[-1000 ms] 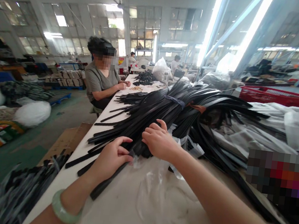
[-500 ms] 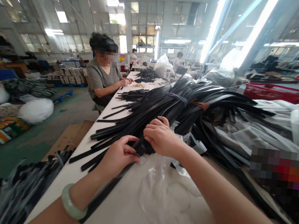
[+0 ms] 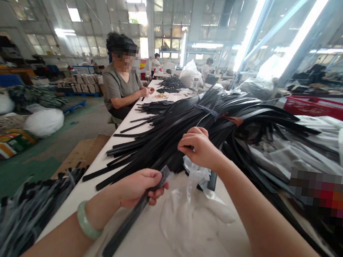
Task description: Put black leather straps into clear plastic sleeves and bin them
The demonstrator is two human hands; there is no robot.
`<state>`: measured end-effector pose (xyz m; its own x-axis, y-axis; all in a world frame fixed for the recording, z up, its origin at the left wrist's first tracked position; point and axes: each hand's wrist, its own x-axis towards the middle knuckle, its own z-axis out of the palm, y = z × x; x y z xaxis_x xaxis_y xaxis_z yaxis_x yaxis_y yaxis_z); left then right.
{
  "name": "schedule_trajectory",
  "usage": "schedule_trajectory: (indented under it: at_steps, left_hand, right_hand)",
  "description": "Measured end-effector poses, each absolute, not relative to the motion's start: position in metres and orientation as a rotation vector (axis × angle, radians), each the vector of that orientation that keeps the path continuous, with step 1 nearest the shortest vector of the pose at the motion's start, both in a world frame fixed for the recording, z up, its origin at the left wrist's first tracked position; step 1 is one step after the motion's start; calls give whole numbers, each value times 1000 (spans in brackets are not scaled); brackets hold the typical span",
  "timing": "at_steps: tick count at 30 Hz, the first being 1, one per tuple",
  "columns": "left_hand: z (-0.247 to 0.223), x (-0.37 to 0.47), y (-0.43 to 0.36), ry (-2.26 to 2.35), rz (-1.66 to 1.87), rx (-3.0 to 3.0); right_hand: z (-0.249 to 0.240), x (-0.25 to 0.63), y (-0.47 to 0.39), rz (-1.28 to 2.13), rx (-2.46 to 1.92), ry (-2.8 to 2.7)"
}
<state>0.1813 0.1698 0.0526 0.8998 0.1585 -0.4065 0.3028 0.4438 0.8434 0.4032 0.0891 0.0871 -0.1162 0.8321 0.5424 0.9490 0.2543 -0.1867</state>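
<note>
Your left hand [image 3: 143,188] is closed on one black strip [image 3: 124,232], pinched between thumb and fingers near its upper end. A short end, covered in clear film, projects beyond your thumb; the longer part slants back toward you, below the hand, over the white table [image 3: 139,250]. Whether its lower end touches the table cannot be told.

Your right hand [image 3: 199,147] is at the near edge of the strip pile [image 3: 161,133], fingers curled; whether they grip anything cannot be told. The held strip lies to the left of this hand and nearer you, apart from it. Crumpled clear plastic [image 3: 198,178] lies just below your right hand.
</note>
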Motion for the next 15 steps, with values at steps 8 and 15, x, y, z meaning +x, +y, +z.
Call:
schedule_trajectory:
  at_steps: [8,15]
  left_hand:
    - [49,186,168,414,40,1110]
    - [46,184,191,544,194,1229]
  right_hand:
    - [77,364,96,-119,-1511,-2041]
    - [56,369,106,-102,-1554,-1736]
